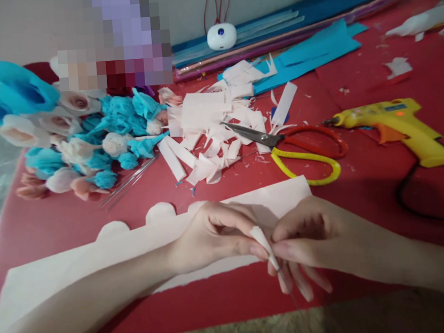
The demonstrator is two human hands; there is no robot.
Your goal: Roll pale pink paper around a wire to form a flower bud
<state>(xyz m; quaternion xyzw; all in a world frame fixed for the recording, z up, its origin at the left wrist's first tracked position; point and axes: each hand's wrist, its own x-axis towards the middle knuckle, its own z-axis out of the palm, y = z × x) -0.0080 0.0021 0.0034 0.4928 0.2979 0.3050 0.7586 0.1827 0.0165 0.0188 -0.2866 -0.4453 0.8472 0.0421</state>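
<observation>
Between my two hands is a thin wire stem with a narrow strip of whitish paper wrapped round its upper end, the paper-wrapped wire (266, 245). My left hand (215, 235) pinches it between thumb and fingers, its other fingers stretched out below. From the right, my right hand (325, 235) has thumb and forefinger closed on the wrapped paper. The bare wire slants down toward the table's front edge. Under my hands lies a long pale paper sheet (80, 270). Rounded paper petals (160, 213) show along its far edge.
Scissors (277, 142) with red and yellow handles lie beside paper scraps (206, 112). A yellow glue gun (401, 118) rests at the right, its cord trailing. Blue and white paper flowers (115, 118) crowd the left. Loose wires (131, 180) and blue paper (309, 51) lie farther back.
</observation>
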